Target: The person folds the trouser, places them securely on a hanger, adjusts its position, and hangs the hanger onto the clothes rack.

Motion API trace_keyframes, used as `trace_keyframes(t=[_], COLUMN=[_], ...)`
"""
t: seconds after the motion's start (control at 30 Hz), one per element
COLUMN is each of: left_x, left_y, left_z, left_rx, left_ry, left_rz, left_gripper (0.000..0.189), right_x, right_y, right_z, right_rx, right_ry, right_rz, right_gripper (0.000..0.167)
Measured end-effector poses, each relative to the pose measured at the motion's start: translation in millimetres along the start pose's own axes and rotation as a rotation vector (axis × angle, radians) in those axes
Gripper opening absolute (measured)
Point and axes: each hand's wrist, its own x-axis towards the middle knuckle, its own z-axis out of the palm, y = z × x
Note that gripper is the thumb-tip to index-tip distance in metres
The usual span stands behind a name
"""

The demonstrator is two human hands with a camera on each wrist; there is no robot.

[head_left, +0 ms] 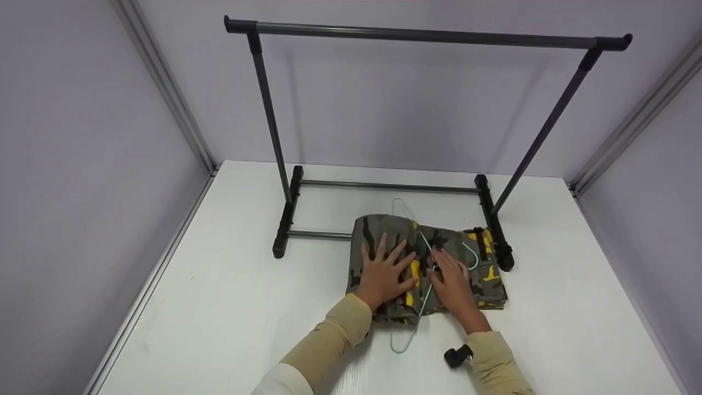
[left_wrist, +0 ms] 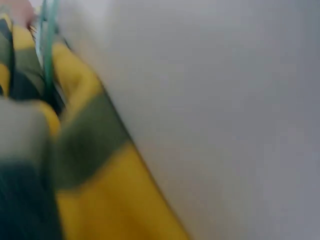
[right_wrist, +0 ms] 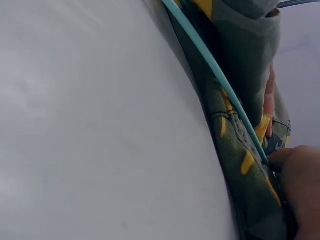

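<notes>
Folded camouflage trousers [head_left: 378,225] in grey-green, black and yellow lie on the white table. A light-green wire hanger [head_left: 424,302] lies across them, its lower bar partly hidden under the folded-over left portion. My left hand [head_left: 382,278] rests on that fold with fingers spread. At the neck of the hanger, my right hand [head_left: 454,282] pinches the wire between thumb and fingers, and the hook curves out to its right. In the right wrist view, the thumb [right_wrist: 285,159] meets the teal wire beside the cloth. The left wrist view is blurred, showing the cloth edge [left_wrist: 95,145].
Behind the trousers stands a dark metal clothes rack [head_left: 417,35], its base feet on the table. The trousers overlap its front base bar [head_left: 321,235] and reach the right foot [head_left: 502,252]. Pale walls [head_left: 98,164] enclose the white table [head_left: 230,307] at the sides and back.
</notes>
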Motion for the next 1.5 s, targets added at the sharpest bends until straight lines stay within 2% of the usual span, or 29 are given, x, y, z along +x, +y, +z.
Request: trace_keyframes(t=[0.13, 0.33, 0.43, 0.53, 0.7, 0.87, 0.97, 1.03, 1.1, 1.23, 1.37, 1.5], left_x=[1.2, 2.7, 1.1, 0.0, 0.9, 1.6, 1.7, 1.4, 0.8, -1.0, -1.5, -1.1], left_y=[-6.8, -8.9, -7.0, -6.2, -11.6, -20.5, -21.0, -19.7, -17.9, -16.1, -16.6, -18.5], left_z=[-1.6, 0.9, 3.1, 4.8, 1.7, -2.2, 0.0, 1.6, 2.3, 2.6, 3.1, 2.0], left_rx=[0.007, -0.006, -0.021, -0.056, -0.178, -0.261, -0.267, -0.257, -0.246, -0.243, -0.262, -0.304], left_ry=[-0.046, -0.031, -0.009, -0.003, -0.085, -0.169, -0.165, -0.15, -0.132, -0.114, -0.119, -0.112], left_rz=[0.014, 0.024, 0.027, 0.036, 0.083, 0.116, 0.127, 0.131, 0.132, 0.12, 0.111, 0.106], left_gripper=[0.065, 0.067, 0.067, 0.069, 0.073, 0.078, 0.079, 0.079, 0.079, 0.078, 0.078, 0.077], right_x=[4.3, 7.2, -1.0, -13.4, -22.0, -8.1, -0.3, 2.7, 4.1, 4.7, 3.7, 4.3], right_y=[-1.0, -6.4, -11.7, -15.8, -19.3, -27.6, -31.6, -33.3, -34.1, -33.2, -32.2, -32.8], right_z=[-4.4, -11.9, -17.3, -26.3, -41.1, -40.6, -35.0, -31.6, -28.9, -26.2, -27.9, -30.6], right_rx=[0.015, -0.008, 0.039, 0.129, 0.22, 0.242, 0.356, 0.427, 0.445, 0.465, 0.543, 0.6], right_ry=[-0.015, 0.047, 0.085, 0.09, -0.028, -0.168, -0.221, -0.221, -0.198, -0.153, -0.124, -0.102], right_rz=[0.012, 0.045, 0.064, 0.134, 0.307, 0.41, 0.503, 0.565, 0.603, 0.622, 0.63, 0.602], right_gripper=[0.049, 0.043, 0.034, 0.023, 0.021, 0.028, 0.026, 0.024, 0.023, 0.019, 0.021, 0.023])
